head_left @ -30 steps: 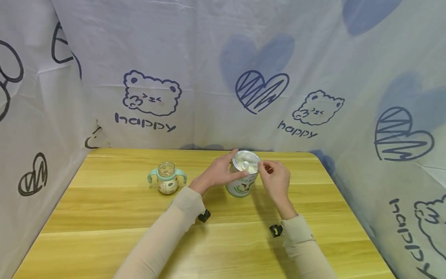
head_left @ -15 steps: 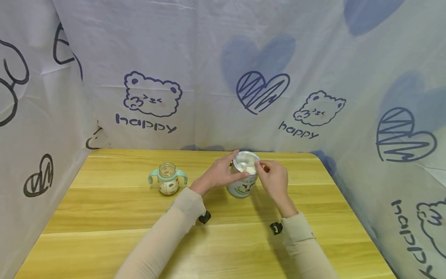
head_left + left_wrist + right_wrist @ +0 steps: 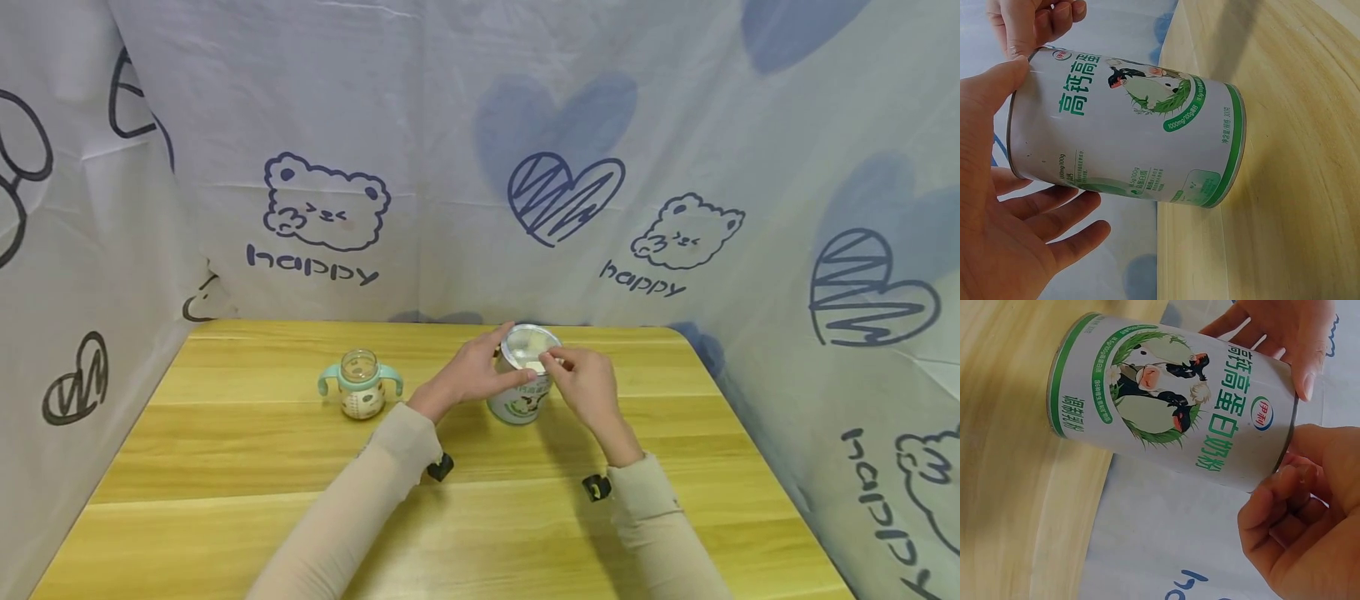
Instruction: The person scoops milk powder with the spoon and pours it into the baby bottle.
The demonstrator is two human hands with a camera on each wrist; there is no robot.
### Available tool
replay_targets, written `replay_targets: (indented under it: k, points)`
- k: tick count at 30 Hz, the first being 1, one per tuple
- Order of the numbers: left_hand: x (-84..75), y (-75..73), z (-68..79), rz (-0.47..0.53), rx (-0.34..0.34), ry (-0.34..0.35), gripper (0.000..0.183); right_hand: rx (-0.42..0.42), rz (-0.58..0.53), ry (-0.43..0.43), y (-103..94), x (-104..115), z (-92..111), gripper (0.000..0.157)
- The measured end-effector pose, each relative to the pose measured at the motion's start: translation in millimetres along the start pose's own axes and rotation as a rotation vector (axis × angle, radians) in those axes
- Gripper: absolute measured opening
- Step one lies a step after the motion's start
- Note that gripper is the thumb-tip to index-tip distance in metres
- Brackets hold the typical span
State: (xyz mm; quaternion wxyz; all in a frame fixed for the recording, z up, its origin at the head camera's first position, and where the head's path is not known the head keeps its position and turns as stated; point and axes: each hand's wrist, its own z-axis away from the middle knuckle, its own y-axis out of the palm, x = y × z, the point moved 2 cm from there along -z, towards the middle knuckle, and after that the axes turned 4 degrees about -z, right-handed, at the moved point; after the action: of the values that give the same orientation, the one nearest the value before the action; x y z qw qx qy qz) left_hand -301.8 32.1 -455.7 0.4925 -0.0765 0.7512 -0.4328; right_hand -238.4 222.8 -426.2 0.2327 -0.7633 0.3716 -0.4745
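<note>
A white and green milk powder can point(image 3: 523, 406) with a cow picture stands upright near the table's back edge, its top uncovered and pale powder inside. My left hand point(image 3: 472, 371) grips the can near the rim. In the left wrist view, its thumb lies at the rim and the fingers point(image 3: 1063, 215) reach round the side. My right hand point(image 3: 591, 385) is at the rim's right side, thumb and forefinger pinching the handle of a white scoop; the scoop's bowl is down in the can, hidden now. The right wrist view shows the other fingers point(image 3: 1285, 515) curled below the rim.
A small clear baby bottle point(image 3: 362, 402) with mint green side handles stands uncapped to the left, with pale contents. The wooden table point(image 3: 262, 450) ends at a hanging white cloth point(image 3: 442, 267) printed with bears and hearts. Cloth also hangs at both sides.
My right hand has moved slightly left over the rim, and the white scoop, visible earlier on the powder, has gone out of sight inside the can. My left hand stays on the can.
</note>
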Motion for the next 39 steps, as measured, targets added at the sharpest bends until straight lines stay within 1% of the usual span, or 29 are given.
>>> replay_targets:
  k: [5,12,20,24,31,34,39]
  points:
    - [-1.7,-0.3,0.5,-0.015,0.002,-0.002,0.104,0.053,-0.026,0.008,-1.2,1.0,0.1,0.025]
    - [-0.5,0.5,0.6,0.002,0.004,-0.004,0.104,0.119,-0.058,-0.039,-3.1,0.6,-2.1,0.024]
    - [-0.8,0.4,1.1,0.012,0.008,-0.008,0.105,0.175,-0.124,0.0,-4.0,-2.7,-3.6,0.024]
    - [-0.4,0.2,1.2,0.007,0.006,-0.003,0.104,0.187,-0.166,0.032,-3.8,-4.4,-3.8,0.023]
    - [0.1,0.5,1.5,0.007,0.0,0.0,0.104,0.213,-0.296,0.158,-5.8,-8.5,-1.4,0.025]
    - [-0.1,0.3,1.6,0.003,-0.002,0.001,0.104,0.206,-0.326,0.195,-6.9,-9.3,-0.8,0.026]
    - [-0.2,0.4,1.0,0.009,0.0,0.006,0.104,0.185,-0.344,0.238,-7.5,-10.7,-0.9,0.026]
